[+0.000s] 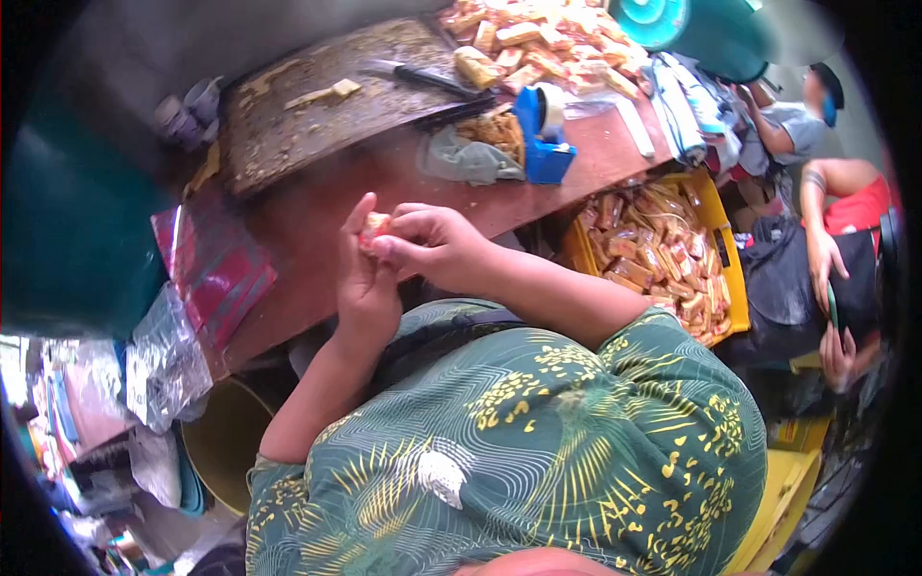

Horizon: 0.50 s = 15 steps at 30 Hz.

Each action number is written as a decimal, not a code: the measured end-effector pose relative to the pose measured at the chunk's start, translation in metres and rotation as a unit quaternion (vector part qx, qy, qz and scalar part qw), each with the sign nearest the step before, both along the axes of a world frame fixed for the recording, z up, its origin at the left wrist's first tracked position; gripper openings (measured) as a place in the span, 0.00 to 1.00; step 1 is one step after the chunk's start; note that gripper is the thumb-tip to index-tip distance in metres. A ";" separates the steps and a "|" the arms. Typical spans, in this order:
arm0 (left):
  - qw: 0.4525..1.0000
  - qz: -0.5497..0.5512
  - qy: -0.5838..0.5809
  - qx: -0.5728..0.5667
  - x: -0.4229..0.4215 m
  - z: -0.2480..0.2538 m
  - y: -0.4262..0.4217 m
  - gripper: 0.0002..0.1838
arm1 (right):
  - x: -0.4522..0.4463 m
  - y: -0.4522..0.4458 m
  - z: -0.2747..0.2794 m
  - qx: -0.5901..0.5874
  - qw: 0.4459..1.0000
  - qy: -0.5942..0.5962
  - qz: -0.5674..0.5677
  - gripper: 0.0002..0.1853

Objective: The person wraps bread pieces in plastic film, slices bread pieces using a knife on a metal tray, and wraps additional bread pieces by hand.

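A small wrapped piece [375,230], red and pale yellow, is held between my two hands above the near edge of the reddish table [317,230]. My left hand [367,274] is upright with its fingers against the piece's left side. My right hand [432,242] pinches the piece from the right with thumb and fingers. Beyond my hands are a blue tape dispenser [547,144] and a grey plastic bag [471,158] beside small brown pieces. The wrapper's ends are hidden by my fingers.
A dark tray [317,115] holds crumbs and a knife [432,77]. Many wrapped pieces [547,43] are heaped at the back. A yellow crate [735,278] of wrapped pieces stands at the right. Pink-and-grey packaging [216,269] lies left. Two people are at the far right.
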<state>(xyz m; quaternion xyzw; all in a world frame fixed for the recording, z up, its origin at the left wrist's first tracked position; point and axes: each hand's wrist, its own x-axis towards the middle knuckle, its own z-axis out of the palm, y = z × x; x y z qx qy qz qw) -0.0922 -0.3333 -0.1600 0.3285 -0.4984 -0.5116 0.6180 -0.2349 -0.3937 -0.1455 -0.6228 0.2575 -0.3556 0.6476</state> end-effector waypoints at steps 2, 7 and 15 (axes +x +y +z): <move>1.000 -0.003 0.003 0.010 -0.003 -0.001 -0.001 0.33 | 0.000 0.000 0.000 0.069 0.998 -0.005 0.002 0.13; 0.993 -0.044 0.100 0.050 -0.008 -0.002 -0.001 0.31 | -0.010 -0.011 -0.007 -0.073 0.987 0.136 -0.039 0.18; 0.969 -0.029 0.193 0.151 -0.004 -0.002 -0.010 0.23 | -0.032 -0.013 -0.008 -0.241 0.929 0.267 -0.090 0.26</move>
